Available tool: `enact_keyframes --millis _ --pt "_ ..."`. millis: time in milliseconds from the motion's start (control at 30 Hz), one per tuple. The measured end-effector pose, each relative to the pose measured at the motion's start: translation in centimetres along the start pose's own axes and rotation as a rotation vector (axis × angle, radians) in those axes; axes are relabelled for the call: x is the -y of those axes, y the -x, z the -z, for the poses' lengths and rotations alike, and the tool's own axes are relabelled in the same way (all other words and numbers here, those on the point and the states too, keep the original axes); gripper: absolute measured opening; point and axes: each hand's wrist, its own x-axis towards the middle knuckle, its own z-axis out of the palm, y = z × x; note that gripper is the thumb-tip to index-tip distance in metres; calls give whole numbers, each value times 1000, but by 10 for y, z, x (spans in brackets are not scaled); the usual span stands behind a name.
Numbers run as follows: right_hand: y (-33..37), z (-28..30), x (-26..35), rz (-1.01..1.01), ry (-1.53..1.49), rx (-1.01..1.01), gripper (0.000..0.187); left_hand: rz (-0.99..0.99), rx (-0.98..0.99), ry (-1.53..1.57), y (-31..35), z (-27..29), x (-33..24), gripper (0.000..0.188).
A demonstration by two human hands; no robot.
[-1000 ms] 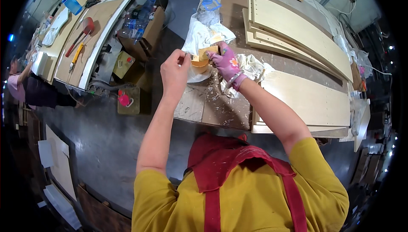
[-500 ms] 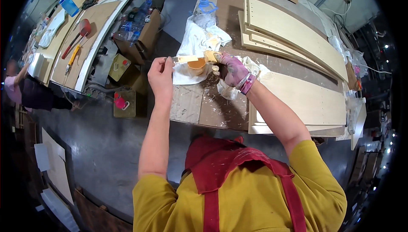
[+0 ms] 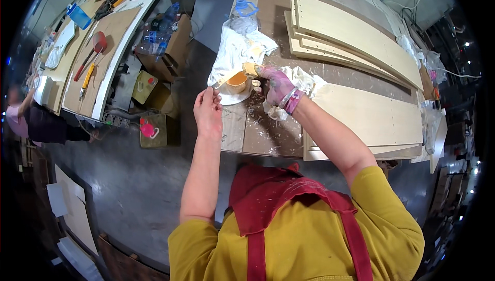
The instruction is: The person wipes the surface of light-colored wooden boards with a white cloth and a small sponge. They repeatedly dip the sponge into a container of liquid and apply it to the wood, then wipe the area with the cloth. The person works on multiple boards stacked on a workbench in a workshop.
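My bare left hand (image 3: 208, 110) pinches the near end of a narrow flat pale strip (image 3: 225, 78), which slants up to the right. At the strip's far end, the fingers of my right hand (image 3: 280, 88) are closed on it, in a stained pink-purple glove with yellowish fingertips. The exact contact is partly hidden. Just below the strip sits a small round cup (image 3: 237, 81) with an orange-tan inside. It rests on a crumpled white cloth (image 3: 229, 49) at the table's left edge. Another crumpled, stained cloth (image 3: 299, 80) lies beyond my right wrist.
Stacked pale wooden boards (image 3: 350, 36) with drilled edges lie at the far right; more boards (image 3: 368, 116) lie nearer. A clear jug (image 3: 243, 17) with a blue cap stands behind the cloth. On the left bench are a red mallet (image 3: 99, 41) and yellow-handled tool (image 3: 88, 77). A person (image 3: 38, 111) stands far left.
My left hand has moved down and slightly right, tilting the strip from nearly level to a slant. My right hand stays near the strip's far end. The view has shifted slightly.
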Motion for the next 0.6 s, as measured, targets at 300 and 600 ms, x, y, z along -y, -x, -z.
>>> enact_keyframes --millis 300,600 --pt "2 -4 -6 -28 -92 -12 19 14 -12 6 0 -7 17 11" --pt "8 -8 0 -33 -92 -106 18 27 26 34 4 -13 20 12"
